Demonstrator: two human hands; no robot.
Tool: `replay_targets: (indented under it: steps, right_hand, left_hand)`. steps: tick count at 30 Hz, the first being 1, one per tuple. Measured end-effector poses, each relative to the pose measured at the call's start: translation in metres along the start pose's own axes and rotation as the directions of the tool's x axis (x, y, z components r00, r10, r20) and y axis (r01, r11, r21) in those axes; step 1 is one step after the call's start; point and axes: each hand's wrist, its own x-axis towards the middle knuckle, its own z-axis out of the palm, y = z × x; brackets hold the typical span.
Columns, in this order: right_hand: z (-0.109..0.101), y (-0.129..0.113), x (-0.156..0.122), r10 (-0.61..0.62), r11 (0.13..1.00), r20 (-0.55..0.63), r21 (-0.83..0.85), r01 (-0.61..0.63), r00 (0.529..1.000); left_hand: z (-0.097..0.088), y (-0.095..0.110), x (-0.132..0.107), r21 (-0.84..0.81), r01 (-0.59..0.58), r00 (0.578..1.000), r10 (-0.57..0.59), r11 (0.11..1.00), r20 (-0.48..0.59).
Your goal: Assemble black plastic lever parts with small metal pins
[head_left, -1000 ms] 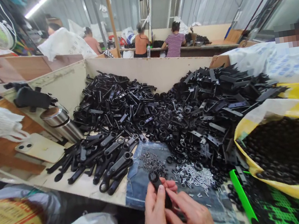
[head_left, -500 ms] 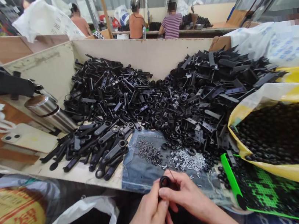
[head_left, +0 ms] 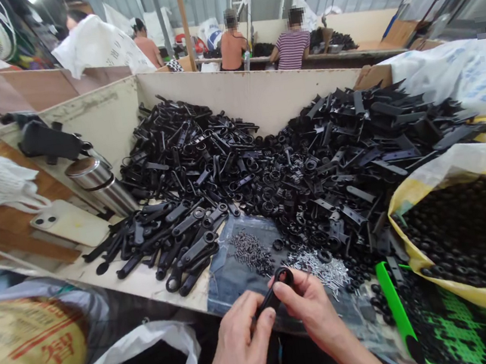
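Note:
A black plastic lever with a ring end (head_left: 274, 290) is held between both my hands at the table's near edge. My left hand (head_left: 239, 351) pinches its lower shaft with thumb and fingers. My right hand (head_left: 308, 308) grips the ring end with thumb and forefinger. Just beyond lie a small pile of dark screws (head_left: 249, 250) and a scatter of silver pins (head_left: 322, 267) on a denim cloth (head_left: 227, 277). A row of assembled black levers (head_left: 175, 246) lies to the left.
A big heap of black plastic parts (head_left: 294, 162) fills the boxed table. A yellow bag of black rings (head_left: 471, 228) is at right, a green tray (head_left: 397, 311) beside it. A steel flask (head_left: 101, 187) and a phone (head_left: 70, 224) lie left. Other people work at the back.
The lever has gone from upright to end-on to slanting between my hands. My hands stayed near the table's front edge while the camera shifted slightly.

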Motion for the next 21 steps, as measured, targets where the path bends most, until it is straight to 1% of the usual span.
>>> replay_targets:
  steps: [2,3,5,6,8,9,10,11,12,13,14,15,16,17,18,20,21]
  right_hand:
    - [0.008,0.002,0.000,-0.019,1.000,-0.040,-0.004,0.019,0.999]
    - [0.011,0.002,0.000,-0.019,1.000,-0.067,0.006,0.019,0.998]
    - [0.017,0.004,0.000,0.017,0.998,-0.096,0.056,-0.012,0.995]
    - [0.020,0.004,0.000,0.049,0.995,-0.089,0.086,-0.041,0.995]
    - [0.024,0.006,-0.001,0.106,0.988,-0.034,0.114,-0.102,0.994]
    - [0.026,0.006,-0.001,0.116,0.988,-0.003,0.103,-0.115,0.993]
    - [0.027,0.006,-0.002,0.109,0.991,0.023,0.074,-0.110,0.994]
    - [0.027,0.006,-0.002,0.088,0.996,0.041,0.027,-0.089,0.995]
    - [0.027,0.005,-0.001,0.057,0.998,0.051,-0.034,-0.055,0.997]
    - [0.027,0.003,0.000,0.022,0.994,0.055,-0.104,-0.016,0.998]
    - [0.025,0.000,0.002,-0.013,0.983,0.057,-0.182,0.023,0.998]
    - [0.023,-0.005,0.005,-0.045,0.961,0.059,-0.269,0.059,0.997]
    - [0.021,-0.010,0.009,-0.073,0.928,0.066,-0.362,0.092,0.995]
    - [0.018,-0.016,0.014,-0.099,0.881,0.080,-0.456,0.125,0.992]
    - [0.016,-0.022,0.021,-0.127,0.815,0.104,-0.556,0.163,0.986]
    - [0.011,-0.037,0.040,-0.176,0.643,0.160,-0.728,0.236,0.971]
    - [0.010,-0.044,0.052,-0.202,0.547,0.183,-0.794,0.266,0.962]
  left_hand:
    - [0.006,-0.004,-0.001,-0.005,-0.059,0.992,0.058,0.998,-0.115]
    - [0.009,-0.006,-0.001,-0.025,-0.067,0.985,0.062,0.997,-0.161]
    - [0.013,-0.008,0.000,-0.089,-0.027,0.977,0.008,0.996,-0.214]
    - [0.014,-0.008,0.000,-0.138,0.016,0.977,-0.045,0.990,-0.210]
    - [0.012,-0.008,0.000,-0.241,0.107,0.980,-0.143,0.964,-0.137]
    - [0.009,-0.008,0.001,-0.270,0.131,0.982,-0.163,0.954,-0.100]
    - [0.004,-0.008,0.001,-0.272,0.130,0.983,-0.159,0.954,-0.090]
    - [-0.003,-0.008,0.002,-0.242,0.109,0.983,-0.140,0.964,-0.115]
    - [-0.012,-0.008,0.003,-0.175,0.075,0.979,-0.106,0.982,-0.173]
    - [-0.024,-0.009,0.006,-0.077,0.037,0.963,-0.056,0.996,-0.262]
    - [-0.037,-0.011,0.010,0.042,0.016,0.936,0.000,0.999,-0.353]
    - [-0.052,-0.013,0.016,0.179,0.001,0.904,0.076,0.984,-0.421]
    - [-0.067,-0.016,0.023,0.336,-0.007,0.848,0.184,0.942,-0.497]
    - [-0.081,-0.019,0.031,0.495,0.006,0.817,0.281,0.869,-0.503]
    - [-0.093,-0.022,0.039,0.620,0.040,0.793,0.352,0.784,-0.497]
    - [-0.109,-0.027,0.055,0.782,0.115,0.789,0.421,0.613,-0.447]
    - [-0.112,-0.028,0.061,0.824,0.148,0.787,0.439,0.546,-0.433]
